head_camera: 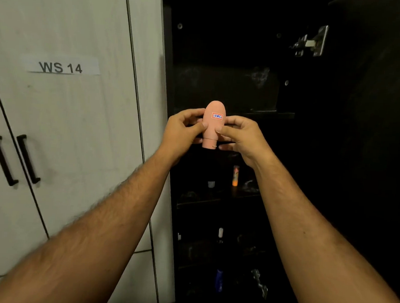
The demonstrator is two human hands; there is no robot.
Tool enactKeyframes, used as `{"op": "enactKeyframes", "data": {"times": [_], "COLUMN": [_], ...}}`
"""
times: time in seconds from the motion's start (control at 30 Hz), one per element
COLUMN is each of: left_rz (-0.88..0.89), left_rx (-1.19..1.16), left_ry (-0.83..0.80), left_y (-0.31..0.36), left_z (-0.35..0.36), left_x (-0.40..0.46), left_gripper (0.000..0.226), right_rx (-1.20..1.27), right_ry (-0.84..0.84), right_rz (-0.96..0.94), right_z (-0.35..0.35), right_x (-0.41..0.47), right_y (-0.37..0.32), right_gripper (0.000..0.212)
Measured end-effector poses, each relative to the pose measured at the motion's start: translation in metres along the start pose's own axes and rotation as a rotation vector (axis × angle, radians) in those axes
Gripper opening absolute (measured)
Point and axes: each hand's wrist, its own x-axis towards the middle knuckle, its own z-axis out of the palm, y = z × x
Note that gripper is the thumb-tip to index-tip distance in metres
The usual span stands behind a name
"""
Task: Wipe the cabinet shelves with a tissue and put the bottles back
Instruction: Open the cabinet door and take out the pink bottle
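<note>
Head view: left hand (184,129) and right hand (238,136) pinch a small, rounded pink plastic bottle (213,124), cap down, before the dark open cabinet's upper shelf (274,114); probably light, smooth and slippery, best held at its sides.

Pale cupboard doors (62,124) fill the frame's left, bearing a "WS 14" label (61,67) and two black handles (14,160); light is dim.

Pink bottle (213,124) — cap down, labelled, before dark shelves (229,198).
</note>
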Motion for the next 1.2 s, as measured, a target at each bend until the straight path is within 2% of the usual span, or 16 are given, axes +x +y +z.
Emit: {"op": "enactKeyframes", "data": {"times": [0.2,0.5,0.77,0.97,1.2], "left_rz": [-0.109,-0.363,-0.52,-0.658,-0.79], "left_rx": [-0.04,-0.131,-0.115,-0.031,0.021], "left_ry": [0.041,0.235,0.386,0.48,0.516], "left_y": [-0.029,-0.1,-0.135,-0.156,-0.197], "left_z": [-0.025,-0.068,-0.094,-0.134,-0.19], "left_x": [-0.049,-0.13,-0.212,-0.275,-0.327], "left_gripper": [0.032,0.027,0.03,0.029,0.029], "right_rx": [0.041,-0.009,-0.002,0.029,0.01], "right_ry": [-0.005,-0.166,-0.285,-0.415,-0.501], "right_rz": [0.095,0.276,0.428,0.554,0.679], "right_z": [0.035,0.1,0.148,0.202,0.277], "right_x": [-0.03,-0.072,-0.114,-0.156,-0.184], "right_y": [0.041,0.117,0.174,0.214,0.266], "right_gripper": [0.021,0.025,0.033,0.028,0.032]}}
